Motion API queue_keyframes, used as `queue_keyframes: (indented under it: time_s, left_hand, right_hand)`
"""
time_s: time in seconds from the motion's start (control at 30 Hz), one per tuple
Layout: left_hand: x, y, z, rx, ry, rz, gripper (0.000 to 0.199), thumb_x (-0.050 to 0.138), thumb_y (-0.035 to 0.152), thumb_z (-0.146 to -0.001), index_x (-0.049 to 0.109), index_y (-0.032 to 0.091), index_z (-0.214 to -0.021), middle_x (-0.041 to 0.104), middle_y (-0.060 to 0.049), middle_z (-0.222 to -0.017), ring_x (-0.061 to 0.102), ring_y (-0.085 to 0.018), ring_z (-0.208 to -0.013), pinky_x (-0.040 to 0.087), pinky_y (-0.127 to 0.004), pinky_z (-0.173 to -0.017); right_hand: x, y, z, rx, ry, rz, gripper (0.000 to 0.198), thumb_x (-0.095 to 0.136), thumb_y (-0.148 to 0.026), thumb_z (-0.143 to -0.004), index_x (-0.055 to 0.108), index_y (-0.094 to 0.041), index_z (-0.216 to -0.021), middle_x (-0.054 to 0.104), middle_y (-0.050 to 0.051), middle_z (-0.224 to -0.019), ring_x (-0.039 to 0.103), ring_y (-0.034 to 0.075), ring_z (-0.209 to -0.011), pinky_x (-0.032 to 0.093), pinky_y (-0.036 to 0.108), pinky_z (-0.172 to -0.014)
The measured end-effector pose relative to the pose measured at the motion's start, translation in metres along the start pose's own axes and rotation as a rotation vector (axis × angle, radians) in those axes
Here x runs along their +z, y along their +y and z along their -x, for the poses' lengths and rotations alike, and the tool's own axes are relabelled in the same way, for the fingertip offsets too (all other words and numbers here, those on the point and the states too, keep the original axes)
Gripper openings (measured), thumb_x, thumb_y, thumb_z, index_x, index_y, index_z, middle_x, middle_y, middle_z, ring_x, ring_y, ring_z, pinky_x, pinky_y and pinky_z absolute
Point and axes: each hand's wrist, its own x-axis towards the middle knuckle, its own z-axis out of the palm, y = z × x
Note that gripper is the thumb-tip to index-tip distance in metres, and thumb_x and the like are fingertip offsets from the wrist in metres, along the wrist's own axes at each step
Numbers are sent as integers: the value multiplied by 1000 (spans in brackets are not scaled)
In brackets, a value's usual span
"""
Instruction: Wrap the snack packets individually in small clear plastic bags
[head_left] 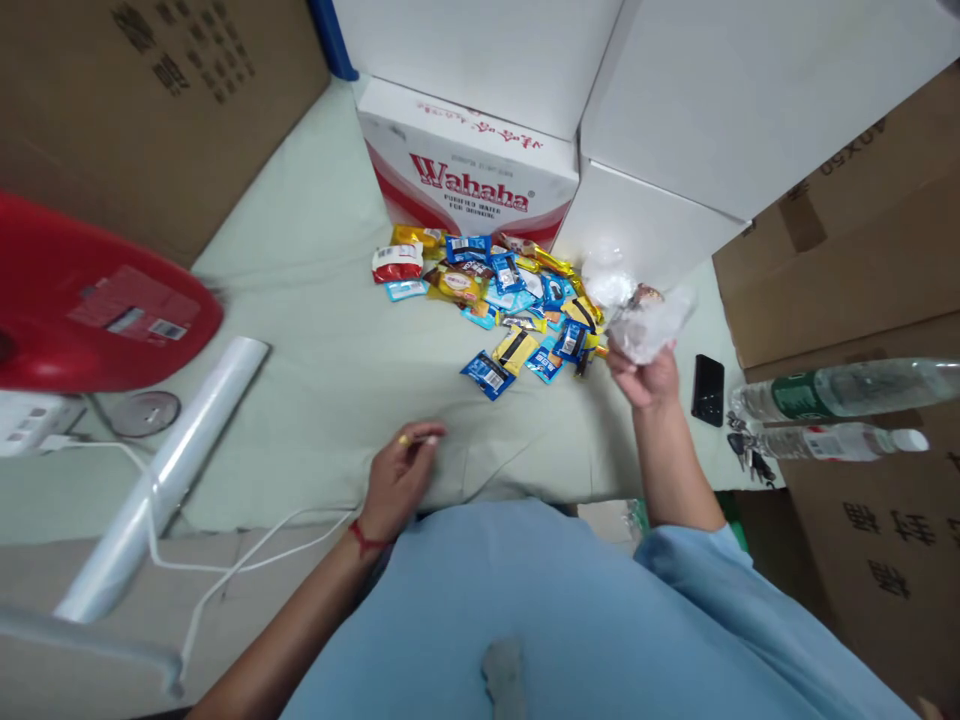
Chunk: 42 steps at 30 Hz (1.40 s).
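Note:
My right hand [646, 378] is closed on a crumpled, see-through plastic bag [654, 328], raised at the right end of a heap of snack packets [517, 285]. A small brownish wrapped piece [646, 294] shows at the bag's far side; I cannot tell whether it is inside. Blue, yellow and gold wrappers make up the heap, with a red-and-white packet [399, 262] at its left end. My left hand [403, 478], wearing a yellow ring and a red wrist cord, rests near the table's front edge. Its fingers are curled in, and nothing shows in them.
Behind the heap stands a Wahaha carton [472, 170] beside white boxes [667, 110]. On the right lie a black phone [708, 390], keys [750, 455] and two plastic bottles [862, 390]. A plastic-film roll [165, 475], white cable [217, 568] and red container [97, 300] occupy the left.

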Motion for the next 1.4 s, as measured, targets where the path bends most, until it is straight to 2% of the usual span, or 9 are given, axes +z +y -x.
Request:
queue_keyframes:
  time_s: [0.13,0.3,0.43,0.6,0.7,0.87,1.03,1.2,1.4]
  left_hand:
    - [29,40,-23,-250,-186,556,58,58,73,-89,60,21,-115,69,-13,-121,70,-24,-105,59,-36,-81]
    - [50,59,-40,-373,-172,736,68,69,80,-78,57,23,-114,64,-10,-126,65,-24,-111,59,-36,-81]
    - [56,54,-35,-527,-179,740,70,76,79,-71,58,22,-108,66,-9,-118,66,-24,-106,56,-33,-78]
    - [58,43,-31,-459,-127,620,65,93,53,-60,67,20,-110,71,-9,-117,63,-25,-111,50,-31,-86]
    - [54,33,-34,-351,-13,490,47,93,41,-56,73,17,-91,73,-5,-98,63,-21,-99,48,-30,-87]
    - [47,21,-38,-375,26,535,40,85,50,-64,71,17,-82,67,1,-73,57,-14,-69,45,-27,-69]
    - [44,23,-36,-382,53,610,41,83,51,-64,67,18,-81,64,3,-70,53,-12,-64,42,-25,-62]
    - [42,24,-32,-348,87,614,37,81,50,-71,62,19,-74,52,6,-62,44,-10,-60,36,-23,-58]
    - [41,23,-30,-331,146,594,46,78,61,-77,57,21,-72,49,6,-62,39,-10,-60,32,-25,-57]
  right_hand:
    - [51,49,48,116,-114,35,30,59,-57,-93,60,-28,-97,67,4,-81,57,19,-61,48,31,-47]
    - [98,78,82,152,-202,142,34,72,-55,-86,59,-24,-87,64,-1,-75,59,18,-64,53,30,-59]
    - [101,68,83,32,-204,238,29,70,-51,-93,61,-24,-91,66,-1,-83,59,15,-68,53,28,-66]
    - [99,59,75,-68,-248,198,30,73,-53,-93,65,-24,-88,71,7,-113,67,21,-101,56,34,-90]
    - [101,58,75,67,-245,38,35,80,-56,-85,64,-24,-86,73,7,-113,68,21,-95,58,35,-87]
    - [98,61,75,355,-198,-287,37,89,-46,-75,61,-24,-82,76,4,-106,70,18,-86,61,33,-79]
    - [90,73,72,412,-186,-330,31,86,-40,-74,62,-24,-84,75,4,-110,70,18,-86,62,31,-77]
    - [82,71,69,157,-39,26,35,67,-57,-93,68,-27,-110,65,7,-133,65,24,-114,60,36,-87]
    - [96,55,71,-304,-376,619,39,79,-55,-88,74,-28,-115,66,11,-131,58,31,-127,47,52,-111]
